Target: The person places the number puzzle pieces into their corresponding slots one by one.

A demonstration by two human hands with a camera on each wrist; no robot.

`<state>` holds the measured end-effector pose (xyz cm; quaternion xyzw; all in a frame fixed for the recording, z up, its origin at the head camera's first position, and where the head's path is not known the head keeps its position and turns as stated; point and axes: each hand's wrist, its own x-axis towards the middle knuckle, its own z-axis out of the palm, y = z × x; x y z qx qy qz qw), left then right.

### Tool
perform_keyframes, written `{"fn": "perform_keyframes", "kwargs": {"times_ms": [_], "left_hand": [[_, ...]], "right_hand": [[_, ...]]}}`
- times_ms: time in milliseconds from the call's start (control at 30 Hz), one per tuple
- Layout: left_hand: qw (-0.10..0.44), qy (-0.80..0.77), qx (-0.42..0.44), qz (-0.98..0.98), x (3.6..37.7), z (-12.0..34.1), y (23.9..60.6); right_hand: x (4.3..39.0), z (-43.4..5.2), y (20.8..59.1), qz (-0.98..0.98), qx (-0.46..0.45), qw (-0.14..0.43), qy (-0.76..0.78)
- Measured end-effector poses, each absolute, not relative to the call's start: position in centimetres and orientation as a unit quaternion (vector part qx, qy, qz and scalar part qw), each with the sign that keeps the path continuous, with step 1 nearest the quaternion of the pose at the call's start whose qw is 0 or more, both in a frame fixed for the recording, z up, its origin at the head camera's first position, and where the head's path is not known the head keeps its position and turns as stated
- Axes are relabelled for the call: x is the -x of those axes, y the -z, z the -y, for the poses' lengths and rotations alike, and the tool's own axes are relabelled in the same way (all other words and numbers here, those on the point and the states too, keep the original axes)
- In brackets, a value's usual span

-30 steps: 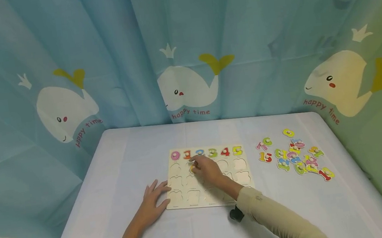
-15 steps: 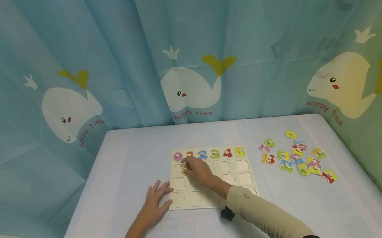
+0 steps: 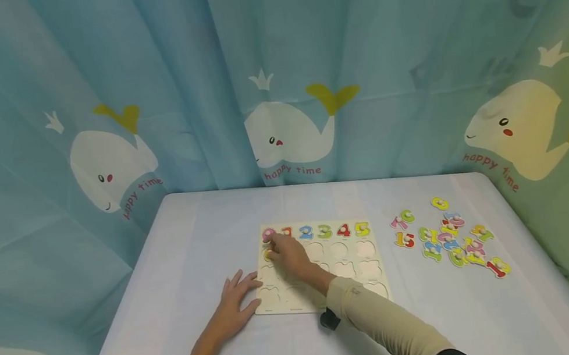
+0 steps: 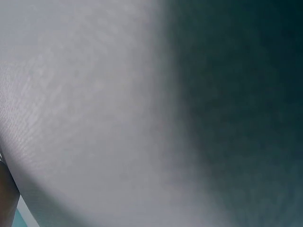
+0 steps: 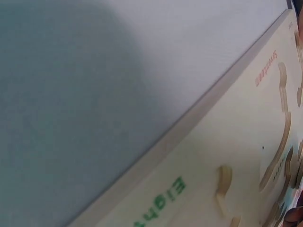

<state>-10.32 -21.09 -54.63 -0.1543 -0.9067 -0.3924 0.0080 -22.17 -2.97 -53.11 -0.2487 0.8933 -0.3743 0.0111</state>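
A cream wooden number puzzle board (image 3: 354, 251) lies on the table, with coloured pieces 0 to 5 along its top row and shaped recesses below. My right hand (image 3: 289, 256) pinches a small yellow number piece (image 3: 267, 255) at the left recess of the second row; the fingers hide much of it. My left hand (image 3: 232, 307) has its fingers spread, fingertips at the board's left edge. In the right wrist view the board (image 5: 199, 151) shows its edge and printed words. The left wrist view is mostly blurred white and dark surface.
Several loose coloured number pieces (image 3: 450, 240) lie in a cluster on the white table (image 3: 206, 233) right of the board, some overlapping. A blue curtain (image 3: 191, 94) with whale prints hangs behind the table.
My right hand has moved left across the board with the yellow piece, from the second column to the first. My left hand stays at the board's left edge. The head view has shifted slightly.
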Motion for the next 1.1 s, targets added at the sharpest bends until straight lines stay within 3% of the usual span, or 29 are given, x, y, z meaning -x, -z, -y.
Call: {"fn": "perform_keyframes", "kwargs": {"times_ms": [1100], "left_hand": [[0.031, 0.397, 0.166, 0.902, 10.24, 21.12, 54.65]], "right_hand": [[22.44, 3.74, 53.0, -0.884, 0.248, 0.027, 0.394]]}}
